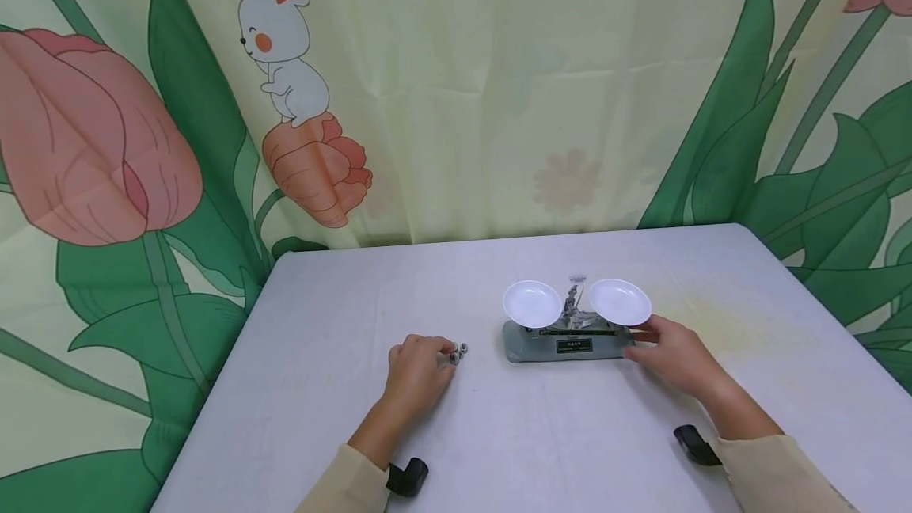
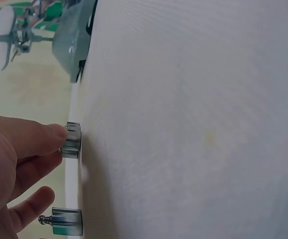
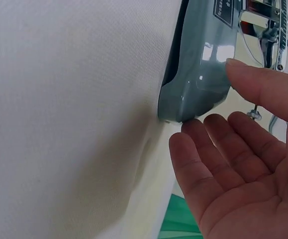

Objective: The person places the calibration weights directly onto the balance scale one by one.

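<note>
A grey balance scale [image 1: 537,347] with two white pans stands on the table. My right hand [image 1: 673,355] holds the right end of its base, thumb [image 3: 250,82] at the near edge and fingers behind the end. Left of the scale, my left hand [image 1: 416,374] pinches a small shiny metal weight [image 2: 73,141] between thumb and forefinger; it is close to the table surface. Beside it stands a larger weight with a knob [image 2: 66,221], near the loosely bent other fingers. In the head view the hand partly hides the small group of weights [image 1: 463,349].
A white cloth covers the table [image 1: 499,450]. Behind the far edge hangs a curtain [image 1: 484,101] printed with tulips, leaves and a rabbit. Black wrist cameras [image 1: 408,478] are worn at both cuffs.
</note>
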